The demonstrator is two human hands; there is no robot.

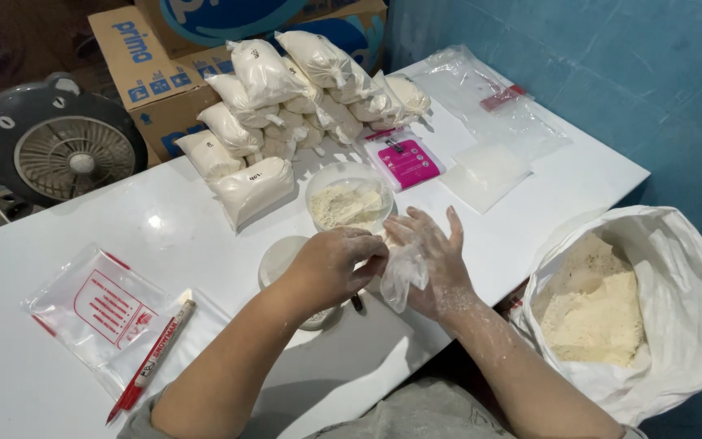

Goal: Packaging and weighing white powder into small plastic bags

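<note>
I have my left hand (331, 264) and right hand (436, 260) both pinched on a small clear plastic bag (404, 276) just before the flour bowl (348, 199) on the white worktop (164, 228); I'd spread its mouth wide and keep it low. The stack of filled bags (286, 97), pink scale (405, 158), red marker (149, 362) and open flour sack (635, 309) crowd close.

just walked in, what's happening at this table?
A person is bagging pale powder by hand. Both the left hand and right hand, dusted with powder, hold a small clear plastic bag between them over the white table. Just beyond sits a clear bowl of powder, with a pile of filled bags behind it. A big white sack of powder stands open at the right.
</note>
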